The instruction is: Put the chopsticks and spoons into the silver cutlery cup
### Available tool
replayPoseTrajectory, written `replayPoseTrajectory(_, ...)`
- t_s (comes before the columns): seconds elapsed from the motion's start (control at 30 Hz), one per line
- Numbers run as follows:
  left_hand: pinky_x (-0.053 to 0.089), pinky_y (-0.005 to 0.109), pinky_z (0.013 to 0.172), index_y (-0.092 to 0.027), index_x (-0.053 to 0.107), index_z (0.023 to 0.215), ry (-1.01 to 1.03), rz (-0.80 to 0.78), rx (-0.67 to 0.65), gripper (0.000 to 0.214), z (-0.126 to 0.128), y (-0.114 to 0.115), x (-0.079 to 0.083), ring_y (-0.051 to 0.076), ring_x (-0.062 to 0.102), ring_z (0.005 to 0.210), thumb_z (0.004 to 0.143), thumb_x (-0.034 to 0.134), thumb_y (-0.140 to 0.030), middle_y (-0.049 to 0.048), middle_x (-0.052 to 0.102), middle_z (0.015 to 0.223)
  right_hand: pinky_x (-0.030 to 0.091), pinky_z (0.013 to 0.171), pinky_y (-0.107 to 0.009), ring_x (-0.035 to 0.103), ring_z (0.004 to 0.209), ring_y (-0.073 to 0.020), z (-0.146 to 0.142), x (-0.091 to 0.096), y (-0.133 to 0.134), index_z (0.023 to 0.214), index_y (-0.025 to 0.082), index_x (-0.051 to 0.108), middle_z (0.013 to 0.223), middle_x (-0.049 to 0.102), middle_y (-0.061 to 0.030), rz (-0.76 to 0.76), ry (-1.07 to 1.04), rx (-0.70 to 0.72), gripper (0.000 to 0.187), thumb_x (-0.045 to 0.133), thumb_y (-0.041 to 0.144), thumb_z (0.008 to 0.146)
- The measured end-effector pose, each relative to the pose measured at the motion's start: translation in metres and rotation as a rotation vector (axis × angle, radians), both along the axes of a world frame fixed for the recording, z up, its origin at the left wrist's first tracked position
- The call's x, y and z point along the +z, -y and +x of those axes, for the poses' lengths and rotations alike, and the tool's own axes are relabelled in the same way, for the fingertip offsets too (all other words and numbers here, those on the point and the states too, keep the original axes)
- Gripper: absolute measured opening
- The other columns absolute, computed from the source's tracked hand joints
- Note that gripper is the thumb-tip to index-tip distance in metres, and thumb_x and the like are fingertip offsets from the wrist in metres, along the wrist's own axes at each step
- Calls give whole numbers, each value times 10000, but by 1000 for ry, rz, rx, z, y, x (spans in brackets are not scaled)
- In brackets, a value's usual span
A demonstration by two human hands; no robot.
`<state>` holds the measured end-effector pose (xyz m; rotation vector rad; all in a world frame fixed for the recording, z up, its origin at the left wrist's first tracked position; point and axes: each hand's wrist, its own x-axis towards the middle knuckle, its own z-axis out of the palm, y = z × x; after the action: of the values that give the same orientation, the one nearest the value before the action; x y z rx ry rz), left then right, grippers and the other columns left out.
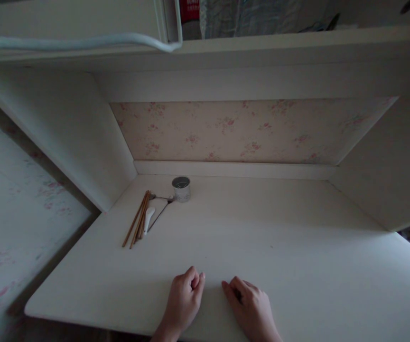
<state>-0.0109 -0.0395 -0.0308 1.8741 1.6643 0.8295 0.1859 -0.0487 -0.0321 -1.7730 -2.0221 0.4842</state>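
Observation:
My left hand (185, 299) rests on the white desk near its front edge, fingers curled into a loose fist with nothing seen in it. Beside it, a short gap to the right, my right hand (249, 306) is curled the same way, also with nothing visible inside. Farther back on the left lies a bundle of wooden chopsticks (140, 221). A white soup spoon (149, 218) touches or nearly touches them. Two thin metal utensils, one a fork (160, 197), the other a long-handled piece (159, 216), lie by a perforated metal holder (181, 190) that stands upright.
The white desk (297, 266) has side panels left and right and floral wallpaper (226, 130) behind. Overhead runs a shelf (262, 50) with a white cable (84, 43) along its left part and several items on it. The desk's rounded left corner (30, 306) borders a gap.

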Motion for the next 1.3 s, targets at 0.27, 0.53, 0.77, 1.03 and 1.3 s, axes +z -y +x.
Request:
replayPoseTrajectory(0.27,269,219,525,-218,274,633,-13,-4,-2,393,0,-1,1,85,357,478,965,388,-395,-74,287,528,313,533,-230,573,534,-132,1,0,1,665,230,554,601,615,25,-19,-3,8,425,414,483,977)
replayPoseTrajectory(0.53,267,221,531,-214,280,631,24,-28,-4,396,1,-1,3,88,344,492,963,396,-397,-69,294,536,296,539,-239,537,527,-133,1,0,2,652,225,532,604,608,13,-50,-30,0,440,404,502,969)
replayPoseTrajectory(0.77,261,228,531,-213,304,622,89,-60,6,386,1,-2,-1,92,347,493,938,415,-405,-69,306,529,301,508,-226,483,527,-124,-9,22,-27,667,219,499,557,541,29,-271,-357,-26,363,458,475,921)
replayPoseTrajectory(1.03,221,242,510,-219,272,611,96,-60,43,380,0,-3,-2,97,315,481,919,422,-383,-74,278,510,455,754,-265,672,862,-183,-86,86,-169,1400,206,415,973,731,-40,-183,-200,221,563,560,344,874)
replayPoseTrajectory(1.3,234,257,521,-228,236,624,82,4,11,372,-3,-5,-8,107,354,471,934,377,-378,-62,290,517,465,874,-411,641,1103,-318,-146,104,-254,1457,189,366,1205,666,-181,-110,50,236,565,495,380,941)
